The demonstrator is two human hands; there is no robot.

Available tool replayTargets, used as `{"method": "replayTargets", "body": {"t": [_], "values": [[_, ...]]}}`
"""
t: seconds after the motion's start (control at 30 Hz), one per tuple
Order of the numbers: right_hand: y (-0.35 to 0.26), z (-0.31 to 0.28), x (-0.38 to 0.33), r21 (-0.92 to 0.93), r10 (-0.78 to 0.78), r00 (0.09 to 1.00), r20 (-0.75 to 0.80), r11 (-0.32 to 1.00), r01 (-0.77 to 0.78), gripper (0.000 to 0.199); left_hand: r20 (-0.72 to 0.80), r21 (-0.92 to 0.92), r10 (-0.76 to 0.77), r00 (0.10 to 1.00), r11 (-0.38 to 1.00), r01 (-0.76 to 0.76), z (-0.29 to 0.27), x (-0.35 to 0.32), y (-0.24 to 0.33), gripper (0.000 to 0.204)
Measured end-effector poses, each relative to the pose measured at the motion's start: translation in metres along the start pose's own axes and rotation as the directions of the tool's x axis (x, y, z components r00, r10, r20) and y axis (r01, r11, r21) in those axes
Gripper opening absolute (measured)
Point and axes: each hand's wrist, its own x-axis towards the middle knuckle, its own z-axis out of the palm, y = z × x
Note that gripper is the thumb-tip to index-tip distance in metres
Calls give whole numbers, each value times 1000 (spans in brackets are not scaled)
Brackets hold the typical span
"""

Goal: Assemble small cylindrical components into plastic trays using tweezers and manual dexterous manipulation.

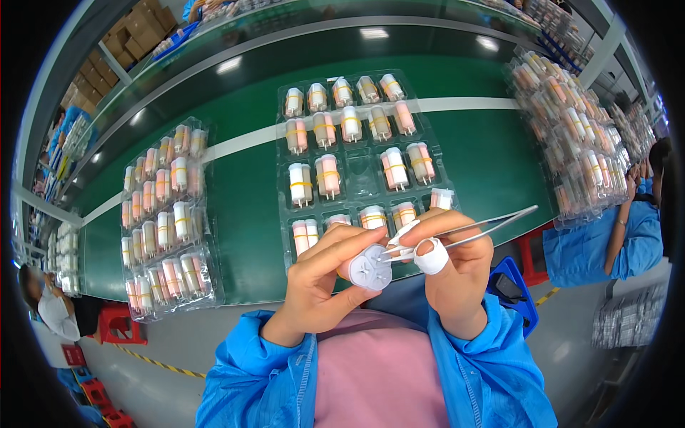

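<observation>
My left hand (319,274) is closed around a bundle of pink and white cylinders, turned so that its round, light grey end piece (371,267) faces me. Small metal pins stick out of that end. In my right hand (457,274) is a pair of metal tweezers (492,225), and white tape (431,258) wraps its thumb. The tweezers' white-covered tips touch or nearly touch the grey end. Just beyond my hands lies a clear plastic tray (364,175) of similar bundles, each banded in yellow, with one bare compartment in its third row. My hands hide part of its nearest row.
More filled trays (164,221) stand at the left on the green belt (246,185), and a high stack of trays (571,135) is at the right. A co-worker in a blue sleeve (606,239) sits at far right. A blue bin (524,299) stands beside my right arm.
</observation>
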Motion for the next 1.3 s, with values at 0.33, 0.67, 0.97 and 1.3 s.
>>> {"method": "replayTargets", "body": {"t": [0.33,0.67,0.97,1.3], "values": [[-1,3,0,-177,-106,994,-10,979,103,10,-18,73,52,998,996,-51,1,1,-1,56],[-4,11,-2,8,94,988,-124,996,-93,12,-30,87,55,998,995,-52,2,-2,-6,56],[3,-1,-3,-80,-81,996,25,993,82,12,-2,-9,19,1000,1000,-19,0,-3,-2,56],[3,-3,-1,-257,-210,976,52,942,217,14,16,42,47,999,998,-47,0,-2,-2,56]]}}
